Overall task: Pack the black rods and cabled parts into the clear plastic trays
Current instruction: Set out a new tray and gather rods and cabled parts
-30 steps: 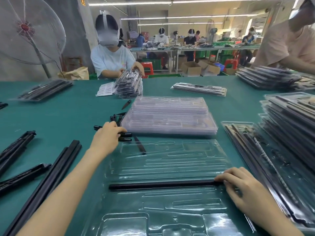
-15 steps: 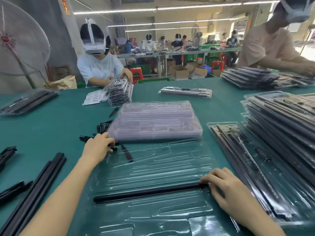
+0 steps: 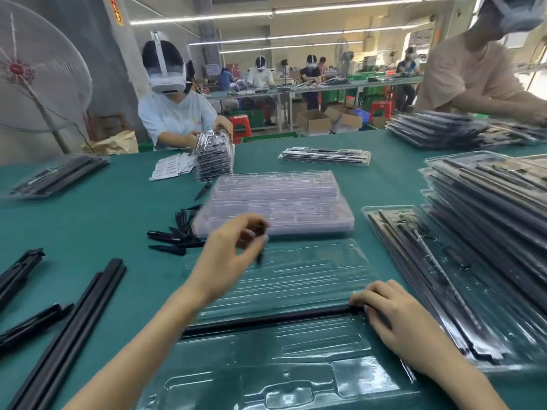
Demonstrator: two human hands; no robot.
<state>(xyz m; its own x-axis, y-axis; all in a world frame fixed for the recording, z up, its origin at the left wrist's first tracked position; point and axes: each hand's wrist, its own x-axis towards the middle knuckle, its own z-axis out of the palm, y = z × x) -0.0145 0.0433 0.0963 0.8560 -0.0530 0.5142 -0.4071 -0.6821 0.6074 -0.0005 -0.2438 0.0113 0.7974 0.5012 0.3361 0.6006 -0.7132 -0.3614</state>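
A clear plastic tray [image 3: 296,365] lies open in front of me on the green table. One long black rod [image 3: 266,319] sits across its middle groove. My right hand [image 3: 393,318] presses on the rod's right end with curled fingers. My left hand [image 3: 231,258], blurred by motion, hovers over the tray's far half and pinches a small black part [image 3: 260,255]. A pile of such small black parts [image 3: 177,232] lies left of the tray.
A stack of empty clear trays [image 3: 281,202] stands beyond my tray. Filled trays [image 3: 488,232] pile up at the right. Long black rods [image 3: 74,327] lie at the left. Other workers sit across the table, one beside a fan [image 3: 35,75].
My left hand has lifted from the pile of small black parts and moved right over the tray, carrying one part. My right hand stays on the rod's end.
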